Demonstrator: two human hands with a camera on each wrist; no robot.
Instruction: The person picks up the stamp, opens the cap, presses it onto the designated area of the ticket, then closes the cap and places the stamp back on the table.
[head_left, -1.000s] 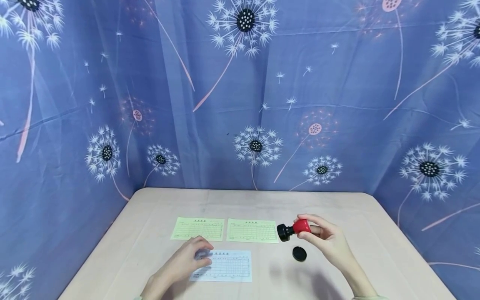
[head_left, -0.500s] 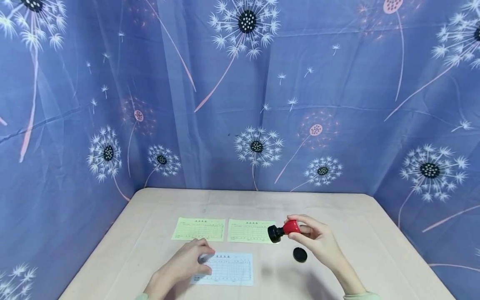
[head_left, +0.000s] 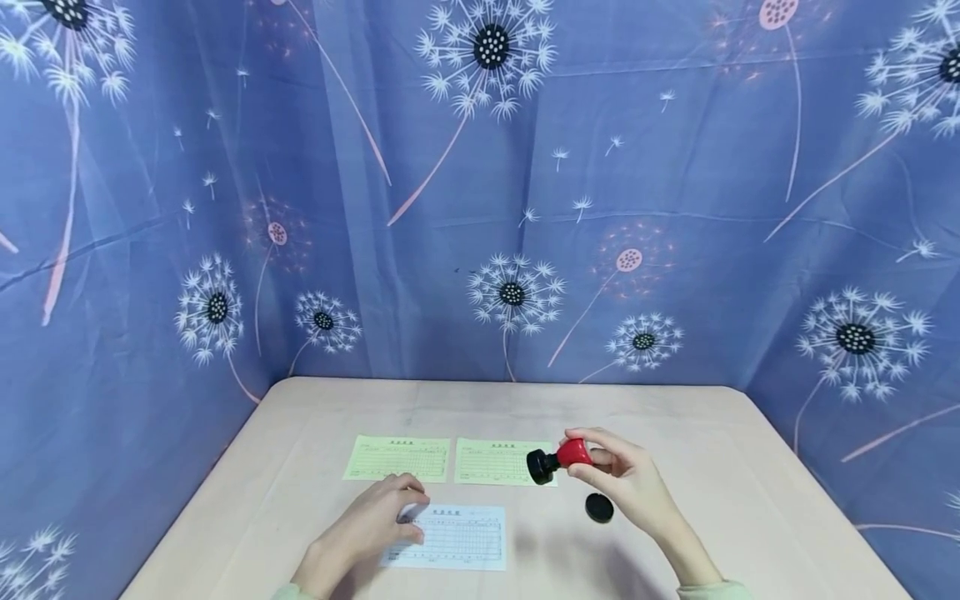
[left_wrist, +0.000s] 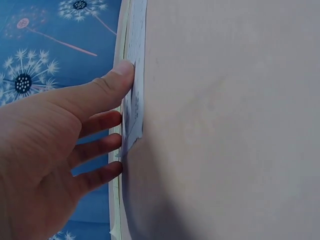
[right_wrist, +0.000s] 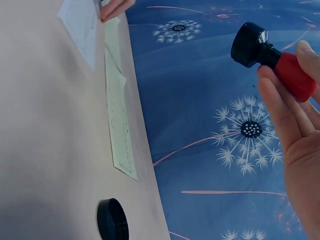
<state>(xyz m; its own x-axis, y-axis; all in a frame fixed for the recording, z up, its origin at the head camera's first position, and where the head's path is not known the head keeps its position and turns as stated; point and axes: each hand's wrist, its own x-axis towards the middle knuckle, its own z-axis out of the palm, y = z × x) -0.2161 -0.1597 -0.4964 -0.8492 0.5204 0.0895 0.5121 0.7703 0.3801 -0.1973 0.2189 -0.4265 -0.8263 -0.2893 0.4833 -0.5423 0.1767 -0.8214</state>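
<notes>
My right hand [head_left: 622,479] holds a stamp by its red handle [head_left: 574,452] between thumb and fingers, raised above the table. The stamp lies nearly sideways, its round black head [head_left: 540,467] pointing left and overlapping a green slip in the head view. My left hand [head_left: 367,525] has loosely bent fingers at the left end of a white printed slip [head_left: 457,537]. In the left wrist view the thumb [left_wrist: 122,70] overlaps that slip, with the other fingertips near its end. A round black cap [head_left: 599,507] lies on the table below the right hand.
Two green printed slips [head_left: 397,458] lie side by side behind the white one. The pale table [head_left: 637,408] has rounded far corners. Blue dandelion-patterned cloth [head_left: 450,208] hangs behind it and at both sides.
The right hand has moved left with the stamp, from near the cap toward the right green slip. The white slip and left hand have shifted slightly nearer the person.
</notes>
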